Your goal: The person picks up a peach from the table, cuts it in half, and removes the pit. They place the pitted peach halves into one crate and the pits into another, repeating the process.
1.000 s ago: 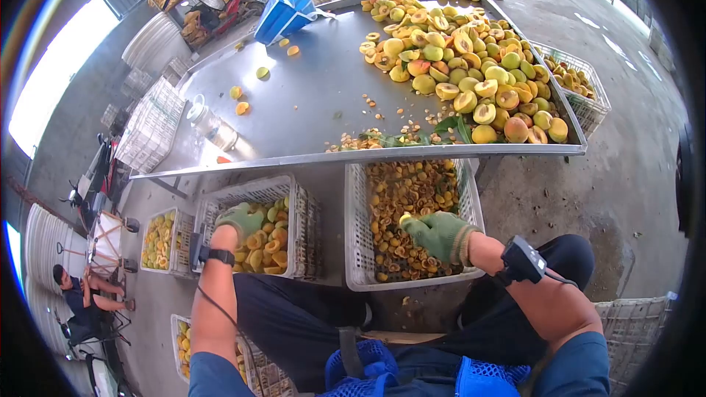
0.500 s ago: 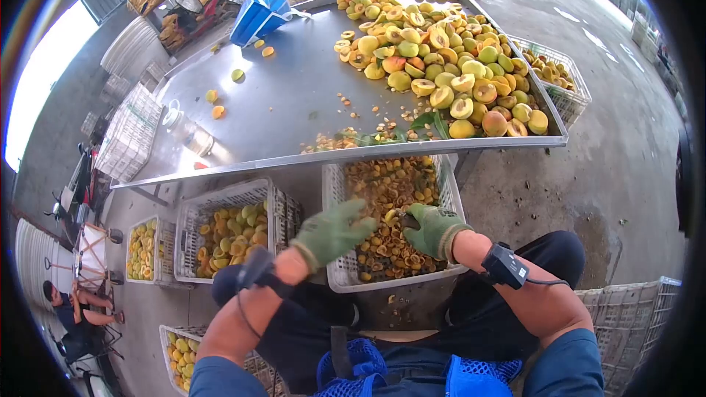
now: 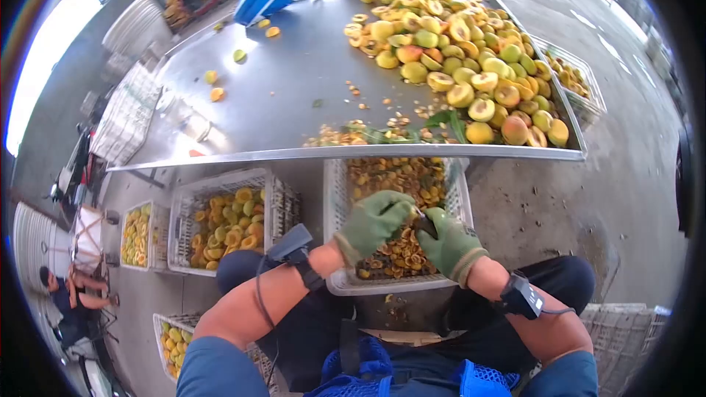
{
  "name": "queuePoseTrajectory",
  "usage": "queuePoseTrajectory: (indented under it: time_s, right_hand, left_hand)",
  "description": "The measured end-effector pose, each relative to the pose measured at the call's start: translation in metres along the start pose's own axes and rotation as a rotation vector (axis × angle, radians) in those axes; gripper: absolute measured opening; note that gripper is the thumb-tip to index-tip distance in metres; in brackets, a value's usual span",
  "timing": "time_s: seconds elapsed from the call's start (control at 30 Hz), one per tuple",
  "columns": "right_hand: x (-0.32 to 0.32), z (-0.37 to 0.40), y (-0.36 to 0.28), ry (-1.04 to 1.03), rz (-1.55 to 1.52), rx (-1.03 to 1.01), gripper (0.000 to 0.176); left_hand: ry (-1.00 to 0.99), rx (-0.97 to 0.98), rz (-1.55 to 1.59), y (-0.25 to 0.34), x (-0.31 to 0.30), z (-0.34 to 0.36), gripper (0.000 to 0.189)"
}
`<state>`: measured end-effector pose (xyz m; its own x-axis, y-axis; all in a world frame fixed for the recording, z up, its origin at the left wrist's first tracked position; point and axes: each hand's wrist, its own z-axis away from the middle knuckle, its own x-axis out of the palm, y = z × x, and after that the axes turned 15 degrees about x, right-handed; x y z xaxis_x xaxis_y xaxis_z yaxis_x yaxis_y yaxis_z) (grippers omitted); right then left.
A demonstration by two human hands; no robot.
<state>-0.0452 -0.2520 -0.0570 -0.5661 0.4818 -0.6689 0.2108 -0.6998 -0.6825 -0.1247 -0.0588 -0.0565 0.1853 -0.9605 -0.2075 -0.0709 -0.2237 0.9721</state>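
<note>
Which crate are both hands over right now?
The crate of brownish pits, beneath left hand and right hand; the crate of yellow halves sits leftward.

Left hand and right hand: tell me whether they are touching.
Cannot tell. Head view: left hand and right hand meet around a small dark object that hides any contact or gap.

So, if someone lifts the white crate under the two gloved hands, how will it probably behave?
The white crate is probably heavy: fruit pieces fill most of it. Its lattice walls look like hard plastic, so it should stay stiff, not sag. The loose pieces may shift if it tilts.
</note>
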Motion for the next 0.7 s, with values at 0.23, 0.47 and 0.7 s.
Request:
queuePoseTrajectory:
  time_s: [0.23, 0.47, 0.7]
  right_hand:
    - [-0.021, -0.008, 0.002, -0.054, -0.071, 0.094, 0.031]
    - [-0.09, 0.034, -0.049, -0.134, -0.206, 0.046, 0.035]
    - [-0.121, 0.012, -0.038, 0.207, -0.411, -0.021, 0.032]
  left_hand:
    - [-0.013, 0.317, -0.683, 0.001, -0.025, -0.005, 0.041]
    - [0.04, 0.427, -0.647, 0.062, -0.021, -0.054, 0.04]
    - [-0.104, 0.713, -1.121, 0.046, 0.011, -0.235, 0.051]
